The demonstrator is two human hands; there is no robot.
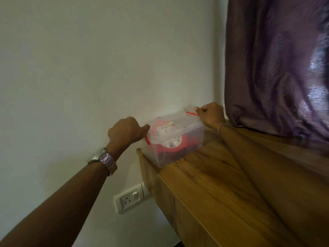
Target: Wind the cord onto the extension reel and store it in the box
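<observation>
My left hand [127,131] covers the near end of the box [179,148], so its fingers and all but a strip of the red latch [147,139] there are out of sight; my right hand [211,114] hides the far end the same way. The reel [167,138] shows only as a red blur through the cloudy lid and walls, and I cannot make out its cord. The curtain [277,68] and desk [231,184] run off the right edge.

single head-worn view, looking forward and slightly down along both outstretched arms, facing the white wall [89,68], clear box [178,150] about arm's length off near centre, wooden shelf [231,193] running lower right of the box
</observation>
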